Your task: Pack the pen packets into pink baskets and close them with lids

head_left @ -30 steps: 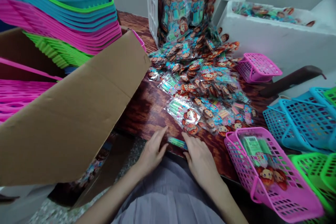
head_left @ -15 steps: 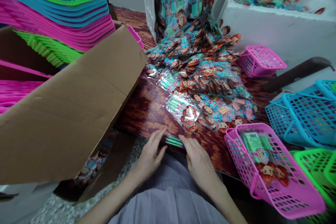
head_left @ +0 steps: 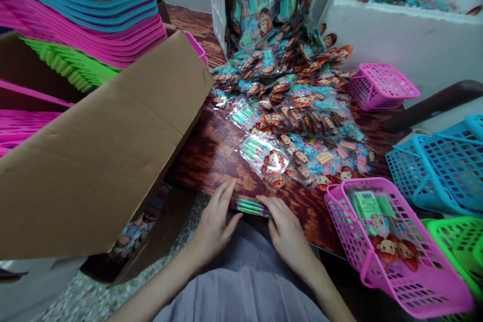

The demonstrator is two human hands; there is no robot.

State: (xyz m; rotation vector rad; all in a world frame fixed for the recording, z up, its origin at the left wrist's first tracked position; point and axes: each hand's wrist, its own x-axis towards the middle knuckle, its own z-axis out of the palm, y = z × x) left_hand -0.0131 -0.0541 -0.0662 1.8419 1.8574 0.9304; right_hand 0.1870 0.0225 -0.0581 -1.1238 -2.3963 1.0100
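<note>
Packets [head_left: 252,208]: edge-on at the table's [head_left: 206,161] near edge, between your hands. Your left hand [head_left: 216,217] and right hand [head_left: 289,229] hold opposite ends, thumbs below, grip loose. Expect light weight, slick film, stiffish sticks inside; you'd best pinch both ends, layers squared. Farther right: pink basket [head_left: 443,284]. Beyond: glossy heap [head_left: 287,93] of similar packs.

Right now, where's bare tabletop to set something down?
Brown wood-grain tabletop shows bare between brown cardboard box and clear plastic packets, plus a patch between right hand and nearest pink perforated plastic basket. Crowded: centre, under packets; right edge, blue perforated plastic baskets.
</note>
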